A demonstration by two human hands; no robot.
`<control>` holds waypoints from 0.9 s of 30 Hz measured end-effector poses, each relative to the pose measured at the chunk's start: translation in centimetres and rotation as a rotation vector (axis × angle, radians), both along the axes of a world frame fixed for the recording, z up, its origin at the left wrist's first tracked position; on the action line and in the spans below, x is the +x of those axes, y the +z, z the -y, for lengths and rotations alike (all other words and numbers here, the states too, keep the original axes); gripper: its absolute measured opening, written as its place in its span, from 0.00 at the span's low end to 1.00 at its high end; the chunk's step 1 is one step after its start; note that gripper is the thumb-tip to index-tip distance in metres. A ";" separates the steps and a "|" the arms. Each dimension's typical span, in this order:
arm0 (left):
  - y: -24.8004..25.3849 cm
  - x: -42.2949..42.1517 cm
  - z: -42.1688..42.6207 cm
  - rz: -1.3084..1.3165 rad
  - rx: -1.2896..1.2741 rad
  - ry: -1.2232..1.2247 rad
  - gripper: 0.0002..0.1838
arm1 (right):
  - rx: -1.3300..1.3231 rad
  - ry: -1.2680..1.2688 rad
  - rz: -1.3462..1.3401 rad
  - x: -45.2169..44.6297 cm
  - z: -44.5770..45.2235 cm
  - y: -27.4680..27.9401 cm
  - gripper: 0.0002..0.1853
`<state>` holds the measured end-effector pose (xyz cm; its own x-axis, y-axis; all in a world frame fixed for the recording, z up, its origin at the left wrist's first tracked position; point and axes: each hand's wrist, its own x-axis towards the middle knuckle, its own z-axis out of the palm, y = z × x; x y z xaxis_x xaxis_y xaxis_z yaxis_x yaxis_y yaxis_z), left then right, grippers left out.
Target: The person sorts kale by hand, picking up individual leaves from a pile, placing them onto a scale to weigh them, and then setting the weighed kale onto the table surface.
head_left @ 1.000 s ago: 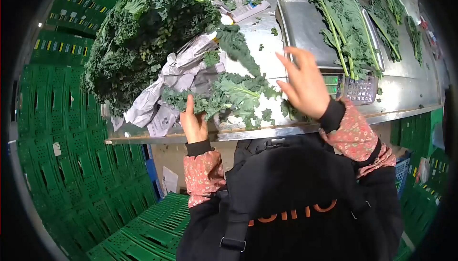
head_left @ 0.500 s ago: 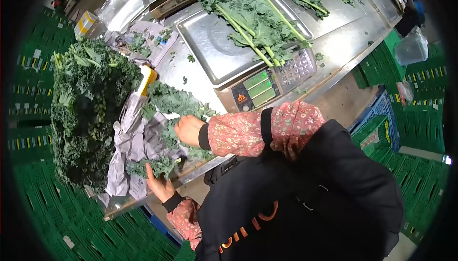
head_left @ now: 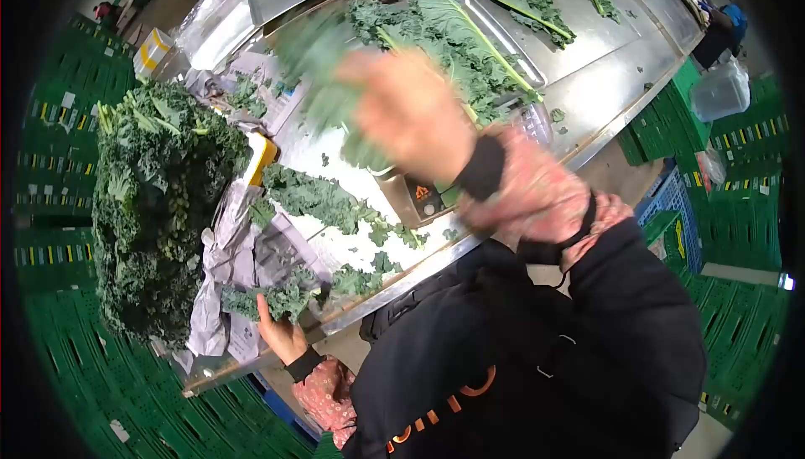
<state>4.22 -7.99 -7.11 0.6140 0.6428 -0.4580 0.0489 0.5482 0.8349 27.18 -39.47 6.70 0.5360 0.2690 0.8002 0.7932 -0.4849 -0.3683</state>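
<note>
Blurred by motion, my right hand [head_left: 411, 115] is closed on a kale leaf [head_left: 323, 73] above the scale's metal tray. My left hand [head_left: 281, 333] holds a small bunch of kale [head_left: 281, 298] at the table's near edge, its thumb up against the leaves. A large heap of kale [head_left: 159, 216] stands at the left, beside crumpled paper [head_left: 222, 266]. Between the heap and the scale lie loose kale leaves [head_left: 319, 199]. Long kale stalks [head_left: 482, 40] rest across the scale tray, whose display is partly hidden by my right arm.
More kale leaves [head_left: 528, 2] lie farther back on the metal table [head_left: 604, 65]. A yellow and white object [head_left: 262, 160] stands beside the heap. Green crates [head_left: 92, 383] surround the table, with a blue crate [head_left: 675, 199] at the right. Part of a person shows at the far right.
The view has swung to the right since the first frame. My right hand has picked up a leaf from beside the paper and moved up over the scale. My left hand has kept its bunch.
</note>
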 end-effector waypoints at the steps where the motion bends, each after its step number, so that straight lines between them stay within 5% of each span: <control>1: -0.3 -0.1 -0.1 -0.004 0.001 0.006 0.18 | 0.033 -0.151 0.004 1.9 3.1 0.3 0.18; 4: -0.4 0.1 0.1 -0.024 -0.060 0.005 0.16 | -0.253 -0.471 0.094 7.0 10.4 -3.6 0.16; 5: -0.1 0.3 0.5 -0.031 -0.057 0.002 0.16 | -0.584 -0.432 -0.192 8.0 12.4 -6.8 0.15; 8: 3.0 1.6 4.0 0.016 0.164 -0.062 0.15 | -0.509 -0.354 -0.204 7.3 13.7 -6.6 0.15; 10: 1.7 1.9 2.9 -0.002 0.157 -0.096 0.15 | -0.293 -0.461 0.066 6.1 14.0 -3.7 0.15; 11: 1.3 2.0 2.5 -0.004 0.154 -0.130 0.14 | -0.330 -0.485 -0.039 6.2 15.3 -2.9 0.26; 14: 2.6 3.3 3.8 -0.016 0.114 -0.134 0.13 | -0.247 -0.530 0.020 6.0 16.7 -1.2 0.22; 16: 2.4 3.8 3.6 -0.030 0.054 -0.135 0.13 | -0.419 -0.980 0.093 3.3 15.9 1.2 0.18; 19: 2.0 4.0 3.4 -0.024 0.015 -0.151 0.14 | -0.553 -0.994 -0.047 0.4 15.4 4.8 0.19; 24: 2.6 3.6 4.2 -0.019 0.185 -0.150 0.14 | -0.542 -0.970 0.153 1.9 17.2 1.9 0.18; 26: 2.5 3.7 3.6 -0.053 0.106 -0.139 0.14 | -0.115 -0.593 -0.312 5.9 20.9 -5.1 0.39; 27: 2.5 3.9 3.3 -0.086 0.029 -0.126 0.15 | -0.112 -0.595 -0.309 5.6 20.0 -5.7 0.39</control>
<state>8.10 -11.26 -4.59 0.6500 0.5767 -0.4948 0.1880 0.5088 0.8401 32.81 -59.49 0.96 0.8177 -0.0702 0.5713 0.2461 -0.8546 -0.4573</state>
